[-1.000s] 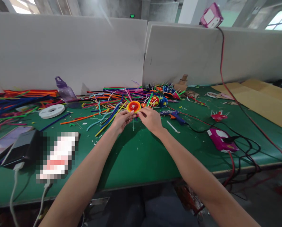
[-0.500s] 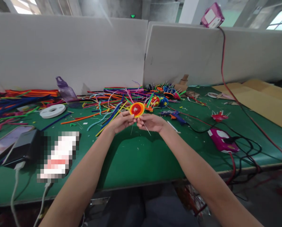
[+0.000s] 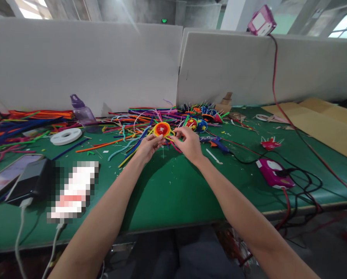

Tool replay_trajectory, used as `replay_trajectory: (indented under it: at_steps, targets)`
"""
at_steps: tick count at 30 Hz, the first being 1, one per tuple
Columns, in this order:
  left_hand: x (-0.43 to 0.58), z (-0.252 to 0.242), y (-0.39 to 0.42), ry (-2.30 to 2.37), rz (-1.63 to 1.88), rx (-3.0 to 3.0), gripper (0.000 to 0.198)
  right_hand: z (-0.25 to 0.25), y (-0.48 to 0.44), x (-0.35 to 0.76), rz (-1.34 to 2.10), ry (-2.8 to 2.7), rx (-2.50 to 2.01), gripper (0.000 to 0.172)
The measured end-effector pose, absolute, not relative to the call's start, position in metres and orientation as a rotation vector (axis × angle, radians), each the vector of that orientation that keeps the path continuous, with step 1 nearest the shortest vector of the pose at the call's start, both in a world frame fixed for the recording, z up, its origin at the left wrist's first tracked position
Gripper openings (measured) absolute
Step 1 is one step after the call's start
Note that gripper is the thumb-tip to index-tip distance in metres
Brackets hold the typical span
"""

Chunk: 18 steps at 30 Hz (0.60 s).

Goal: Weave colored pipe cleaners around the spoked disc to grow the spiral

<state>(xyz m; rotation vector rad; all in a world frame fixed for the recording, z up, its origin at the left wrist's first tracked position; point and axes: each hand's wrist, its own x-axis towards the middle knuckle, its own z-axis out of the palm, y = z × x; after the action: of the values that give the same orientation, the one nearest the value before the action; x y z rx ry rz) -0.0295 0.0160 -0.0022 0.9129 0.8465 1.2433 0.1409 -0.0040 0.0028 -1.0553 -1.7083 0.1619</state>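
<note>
My left hand [image 3: 150, 147] is closed on the edge of a small round disc [image 3: 162, 130] with a red middle and orange and yellow rings, apparently coiled pipe cleaner. A whitish patch shows at its centre, and a thin pale strand hangs below it. Just right of the disc, my right hand [image 3: 189, 143] has thumb and fingers pinched together beside yellowish strands; what is between the fingertips is too small to make out. Behind both hands spreads a pile of coloured pipe cleaners [image 3: 144, 116]. Finished-looking star-dotted pieces [image 3: 201, 125] lie close behind the right hand.
A glue gun [image 3: 216, 144] lies right of my hands, its cord running to a magenta power strip [image 3: 275, 172]. At left are a white tape roll [image 3: 65, 136], a purple bottle [image 3: 84, 115], phones and a power bank [image 3: 30, 180]. Brown paper [image 3: 321, 120] covers the far right.
My right hand has drawn off the disc to the right and turned, fingertips pinched. My left hand has carried the disc slightly left and up.
</note>
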Motion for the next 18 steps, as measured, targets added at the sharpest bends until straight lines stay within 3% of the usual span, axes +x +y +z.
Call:
replay_trajectory:
  at_steps: [8,18]
  targets:
    - [-0.022,-0.002,0.013,0.893,1.182,0.786,0.01,-0.005,-0.006,0.141,-0.277,-1.958,-1.081,0.017]
    - [-0.017,0.002,0.009,0.893,1.179,0.784,0.012,-0.008,-0.005,0.139,-0.258,-1.893,-1.195,0.018]
